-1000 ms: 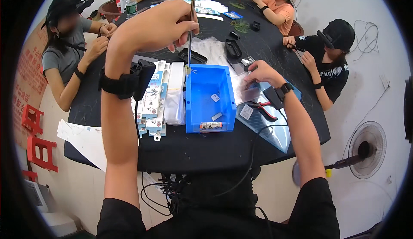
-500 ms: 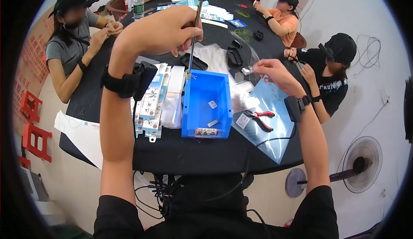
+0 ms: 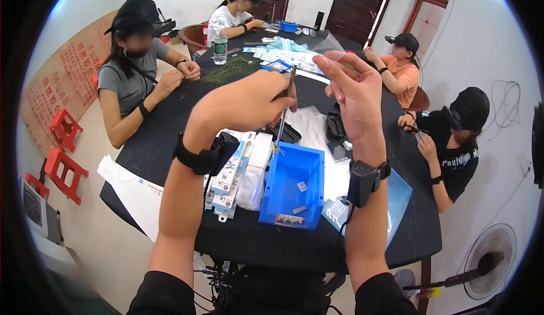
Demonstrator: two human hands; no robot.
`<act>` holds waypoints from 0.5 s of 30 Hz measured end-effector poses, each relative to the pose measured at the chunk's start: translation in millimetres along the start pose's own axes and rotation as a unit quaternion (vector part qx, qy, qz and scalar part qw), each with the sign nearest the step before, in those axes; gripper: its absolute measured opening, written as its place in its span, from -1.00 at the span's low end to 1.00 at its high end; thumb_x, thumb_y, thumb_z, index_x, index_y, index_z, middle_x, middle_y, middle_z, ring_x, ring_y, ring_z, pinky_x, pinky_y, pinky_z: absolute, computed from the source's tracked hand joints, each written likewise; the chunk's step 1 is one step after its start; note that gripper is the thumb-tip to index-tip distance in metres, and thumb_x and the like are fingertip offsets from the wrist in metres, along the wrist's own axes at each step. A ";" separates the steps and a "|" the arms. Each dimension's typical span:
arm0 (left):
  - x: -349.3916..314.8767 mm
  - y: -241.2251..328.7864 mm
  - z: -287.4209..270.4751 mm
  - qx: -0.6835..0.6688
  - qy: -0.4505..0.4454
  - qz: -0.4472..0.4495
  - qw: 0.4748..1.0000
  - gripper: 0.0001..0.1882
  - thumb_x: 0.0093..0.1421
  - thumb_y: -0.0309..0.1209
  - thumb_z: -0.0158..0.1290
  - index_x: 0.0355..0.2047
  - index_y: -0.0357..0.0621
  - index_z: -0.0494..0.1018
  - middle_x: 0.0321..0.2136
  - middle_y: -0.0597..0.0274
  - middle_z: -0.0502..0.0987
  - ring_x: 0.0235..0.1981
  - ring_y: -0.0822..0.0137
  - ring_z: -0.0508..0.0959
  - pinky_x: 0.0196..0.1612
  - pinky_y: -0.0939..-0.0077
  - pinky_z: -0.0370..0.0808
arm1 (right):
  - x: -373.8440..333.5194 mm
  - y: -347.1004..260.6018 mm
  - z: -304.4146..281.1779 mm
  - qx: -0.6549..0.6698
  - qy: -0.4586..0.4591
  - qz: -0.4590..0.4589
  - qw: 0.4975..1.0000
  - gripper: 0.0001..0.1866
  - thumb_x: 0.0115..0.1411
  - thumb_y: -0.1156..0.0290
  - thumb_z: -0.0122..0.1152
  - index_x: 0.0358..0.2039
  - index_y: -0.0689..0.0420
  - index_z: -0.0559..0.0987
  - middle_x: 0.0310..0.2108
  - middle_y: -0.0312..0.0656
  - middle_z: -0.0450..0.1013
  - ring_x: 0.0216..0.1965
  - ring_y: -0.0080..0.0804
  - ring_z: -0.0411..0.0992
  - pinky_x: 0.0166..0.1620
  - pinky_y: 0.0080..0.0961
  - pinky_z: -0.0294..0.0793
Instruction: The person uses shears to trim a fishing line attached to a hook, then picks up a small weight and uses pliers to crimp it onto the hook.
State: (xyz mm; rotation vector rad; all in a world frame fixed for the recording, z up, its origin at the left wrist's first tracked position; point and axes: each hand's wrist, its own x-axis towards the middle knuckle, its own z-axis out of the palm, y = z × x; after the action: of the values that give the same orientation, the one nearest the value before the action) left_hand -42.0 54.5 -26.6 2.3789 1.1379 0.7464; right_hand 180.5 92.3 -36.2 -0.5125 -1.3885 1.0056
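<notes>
My left hand (image 3: 249,102) is closed around a thin dark rod (image 3: 287,106), which slants down toward the back left corner of a blue plastic bin (image 3: 268,199). Raised beside it, my right hand (image 3: 360,97) has thumb and index finger drawn together. Whatever is between those fingertips is too fine to make out. Inside the bin lie a small white label (image 3: 302,186), a small pale strip (image 3: 299,209) and an orange-and-white printed piece (image 3: 289,220). A small yellowish bit shows at the rod's lower end, by the bin's rim.
Left of the bin are stacked printed cards (image 3: 226,182) and clear bags (image 3: 249,189). A bluish clear sheet (image 3: 401,201) lies right, partly behind my forearm. Black trays (image 3: 334,127), a green line tangle (image 3: 232,70) and a bottle (image 3: 220,49) sit farther back. Several people work around the table.
My right hand has swung from the table's right side up and left, close to my left hand. The view has shifted, showing more of the room. The rod stays in my left hand.
</notes>
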 end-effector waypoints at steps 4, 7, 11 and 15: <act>1.6 -1.4 3.4 -0.004 0.000 -0.012 1.000 -0.77 0.52 -0.40 0.00 -0.13 -0.32 0.57 -0.54 0.14 0.60 -0.57 0.34 0.58 -0.42 0.42 0.53 | -2.8 3.0 10.0 -0.010 0.050 -0.003 0.999 -0.69 0.17 0.49 0.65 -0.13 0.34 0.74 -0.35 -0.16 0.74 -0.61 -0.75 0.38 -0.52 -0.76 0.34; 4.1 -2.2 7.2 0.001 0.024 0.013 1.000 -0.78 0.52 -0.40 0.01 -0.13 -0.32 0.57 -0.54 0.15 0.61 -0.57 0.34 0.59 -0.43 0.41 0.53 | 0.5 8.5 11.6 -0.001 0.069 -0.008 0.998 -0.69 0.17 0.49 0.66 -0.13 0.34 0.75 -0.34 -0.16 0.74 -0.60 -0.75 0.40 -0.53 -0.77 0.33; 3.8 -2.0 7.3 -0.006 0.022 0.001 1.000 -0.80 0.51 -0.40 0.03 -0.13 -0.30 0.56 -0.54 0.14 0.61 -0.58 0.34 0.58 -0.43 0.41 0.52 | 2.0 14.4 9.9 0.004 0.070 -0.015 0.997 -0.67 0.16 0.47 0.67 -0.12 0.33 0.75 -0.34 -0.16 0.74 -0.60 -0.77 0.39 -0.54 -0.78 0.31; 3.2 -0.4 6.9 -0.009 0.019 -0.010 1.000 -0.80 0.51 -0.40 0.04 -0.13 -0.30 0.57 -0.53 0.14 0.61 -0.59 0.33 0.58 -0.44 0.40 0.52 | 1.5 16.5 11.0 0.010 0.074 -0.016 0.997 -0.66 0.15 0.45 0.68 -0.12 0.33 0.75 -0.35 -0.16 0.74 -0.59 -0.77 0.39 -0.53 -0.79 0.29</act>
State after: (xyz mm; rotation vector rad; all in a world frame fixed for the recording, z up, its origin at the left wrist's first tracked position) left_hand -36.3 56.5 -31.3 2.3453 1.1645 0.7951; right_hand 165.2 99.3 -46.9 -0.5376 -1.2507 0.9353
